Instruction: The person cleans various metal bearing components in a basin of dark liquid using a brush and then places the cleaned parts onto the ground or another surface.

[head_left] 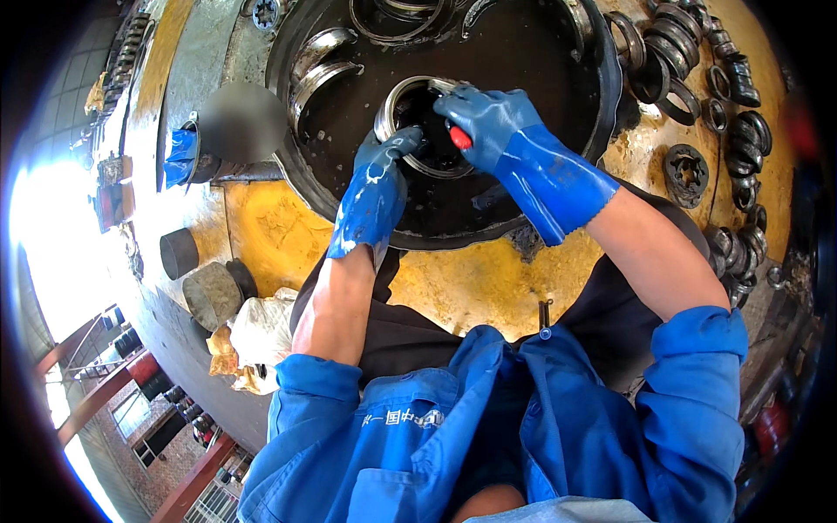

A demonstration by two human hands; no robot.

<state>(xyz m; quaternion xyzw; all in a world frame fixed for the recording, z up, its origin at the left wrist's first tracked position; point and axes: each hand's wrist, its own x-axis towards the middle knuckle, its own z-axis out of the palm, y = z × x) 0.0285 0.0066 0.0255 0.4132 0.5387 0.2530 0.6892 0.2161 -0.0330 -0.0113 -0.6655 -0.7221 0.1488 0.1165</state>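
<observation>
My left hand (380, 170), in a blue rubber glove, is closed on the lower left wall of a shiny metal ring (389, 112), its thumb over the rim. The ring is tilted above dark liquid in a large round basin (301, 181). My right hand (490, 122), gloved the same way, is wrapped round a tool with a red handle (460, 138) at the ring's upper right edge. Only the handle's end shows clearly; the tool's working end is mostly hidden by the glove.
More metal rings (324, 83) lie partly in the liquid. Stacked dark rings (671, 44) and a toothed disc (686, 175) sit on the yellow surface at right. Dark cylindrical blocks (180, 253), a crumpled white bag (264, 329) and a blue-wrapped object (180, 155) are at left.
</observation>
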